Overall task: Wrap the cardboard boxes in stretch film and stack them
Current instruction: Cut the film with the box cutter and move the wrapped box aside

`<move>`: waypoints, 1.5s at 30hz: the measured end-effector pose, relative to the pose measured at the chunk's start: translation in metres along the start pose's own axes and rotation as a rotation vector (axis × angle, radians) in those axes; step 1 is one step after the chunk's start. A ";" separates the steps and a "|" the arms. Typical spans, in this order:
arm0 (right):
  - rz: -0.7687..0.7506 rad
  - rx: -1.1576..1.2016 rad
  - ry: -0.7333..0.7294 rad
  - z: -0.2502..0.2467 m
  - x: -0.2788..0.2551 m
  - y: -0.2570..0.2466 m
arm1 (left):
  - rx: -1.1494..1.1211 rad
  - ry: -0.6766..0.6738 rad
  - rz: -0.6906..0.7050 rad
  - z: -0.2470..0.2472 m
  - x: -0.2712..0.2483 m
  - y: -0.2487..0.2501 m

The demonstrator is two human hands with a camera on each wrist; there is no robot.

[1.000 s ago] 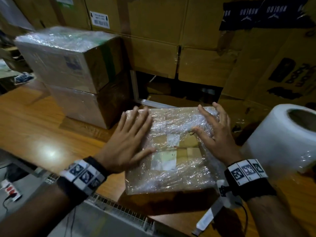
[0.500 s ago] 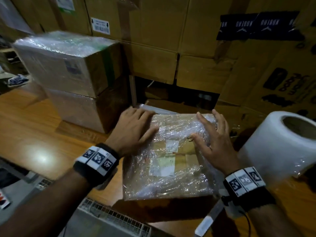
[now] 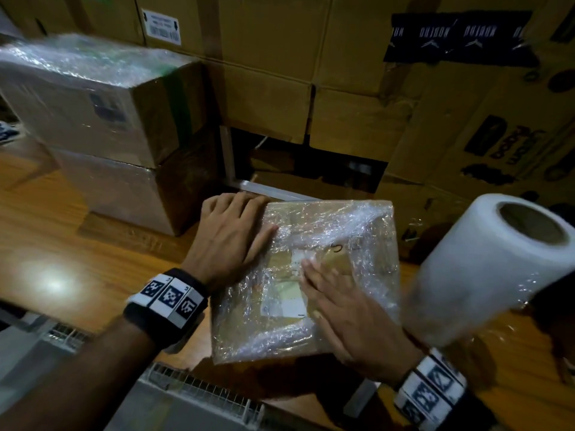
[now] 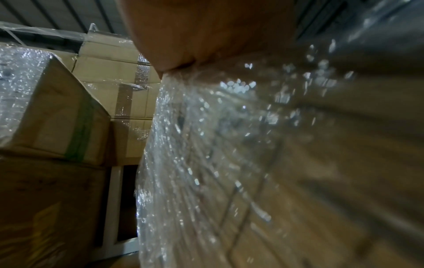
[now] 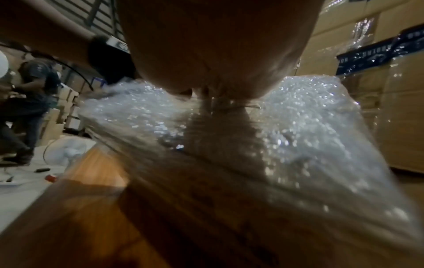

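Meanwhile both hands, left curled over its far-left corner and right flat, press the wrapped box, two stacked boxes to its left, film roll right.

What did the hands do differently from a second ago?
The left hand slid off the top of the wrapped box to its far left corner, fingers curling over the edge. The right hand drew back toward the near right side, lying flat on the film. Neither let go. The box, the stacked pair of boxes and the film roll stayed put.
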State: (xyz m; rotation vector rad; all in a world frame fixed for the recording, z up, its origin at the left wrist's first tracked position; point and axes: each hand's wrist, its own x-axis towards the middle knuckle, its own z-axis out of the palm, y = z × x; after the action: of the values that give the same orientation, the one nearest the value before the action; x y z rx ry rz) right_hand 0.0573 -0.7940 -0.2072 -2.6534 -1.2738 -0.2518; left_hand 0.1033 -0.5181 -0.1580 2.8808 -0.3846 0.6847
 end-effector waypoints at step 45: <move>0.995 0.375 0.499 -0.052 0.018 0.014 | -0.403 0.241 -0.410 0.018 -0.038 0.004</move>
State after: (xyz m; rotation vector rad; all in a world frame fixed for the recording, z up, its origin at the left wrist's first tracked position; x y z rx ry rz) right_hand 0.0756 -0.8022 -0.1537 -2.3251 0.1775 -0.4125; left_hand 0.0774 -0.5173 -0.1907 2.3561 0.0929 0.7612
